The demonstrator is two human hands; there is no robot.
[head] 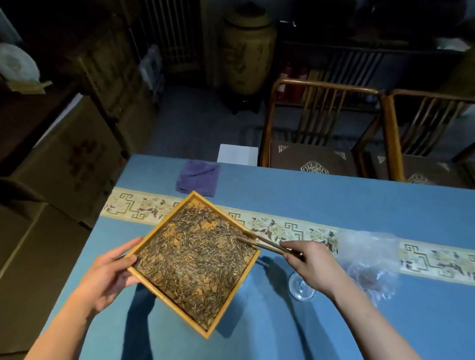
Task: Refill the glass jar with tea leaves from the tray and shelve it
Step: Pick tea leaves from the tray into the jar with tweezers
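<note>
— Spillage is what worries me. My left hand (106, 274) grips the near-left edge of the wooden tray (153, 240), held off the blue tablecloth (341, 204) and tilted, and the tea leaves (197, 258) lie loose right up to its low rim.

— And the other hand?

— My right hand (313, 265) is closed around wooden tongs (265, 245), whose tips reach over the tray's right edge into the leaves. If I rake too hard, or tip further, leaves go over the corner and onto the cloth.

— Where's the jar?

— A glass rim (301, 289) shows just under my right wrist, mostly hidden; I judge that's it. It sits beside the tray's right corner, not under it, so anything sliding off now would miss it.

— Anything else?

— Crumpled clear plastic (371, 256) lies just beyond my right hand; my forearm could knock the glass over.
</note>
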